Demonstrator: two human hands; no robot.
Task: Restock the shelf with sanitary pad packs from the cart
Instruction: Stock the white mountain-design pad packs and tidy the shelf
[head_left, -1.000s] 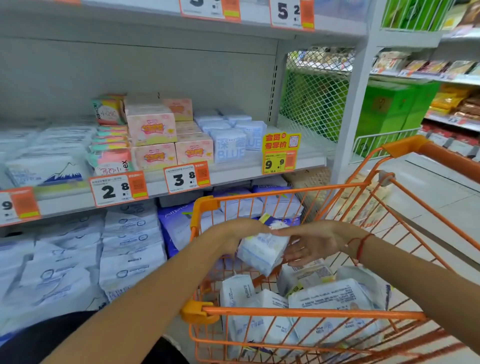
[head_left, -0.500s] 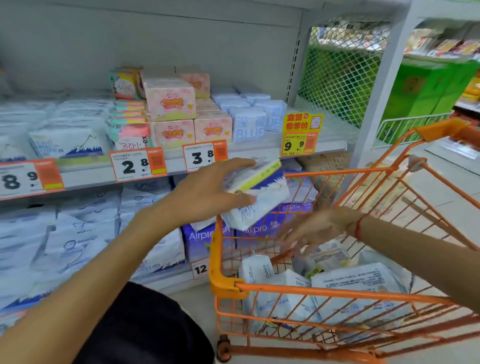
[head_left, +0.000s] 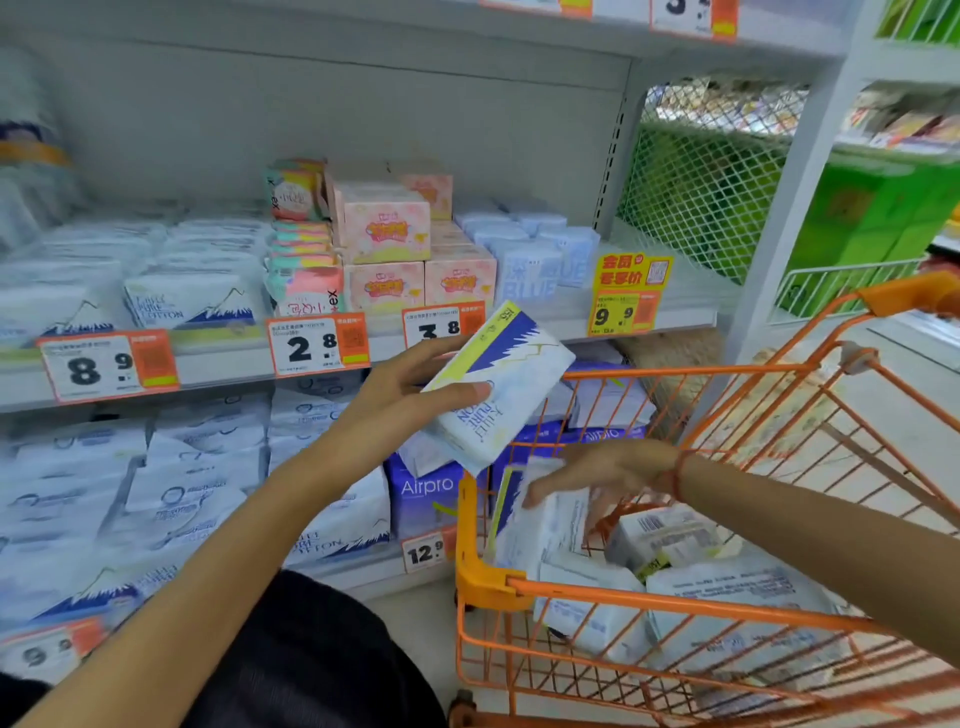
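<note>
- While the left hand (head_left: 400, 395) holds a pad pack (head_left: 498, 384) between thumb and fingers, lifted above the near-left corner of the cart (head_left: 488, 577) and in front of the shelf (head_left: 218, 358), the right hand (head_left: 597, 473) is down inside the cart, fingers curled round a second pack (head_left: 540, 519).
- Risk, as I judge it: the lifted pack is held at one end only, tilted, with most of its length hanging free to the right. Its wrapper looks like slick, glossy plastic film, so it could slide out of that grip and drop to the floor or back into the cart.
- A second risk: the matching packs with the blue mountain print (head_left: 192, 306) lie stacked flat and loose at the left of the middle shelf. Pushing a new one in carelessly could shove the soft stack backward or tip a neighbour off the edge.
- The orange price tags (head_left: 317, 345) stick out along the shelf lip; a pack swept across could catch one.
- The packs are soft, pillowy rectangles, white with blue and yellow print, and they will squash under pressure. The pink boxes (head_left: 382, 223) further right look rigid, likely card.
- The cart is orange wire mesh with a smooth moulded corner; more packs (head_left: 727, 597) lie jumbled in it.
</note>
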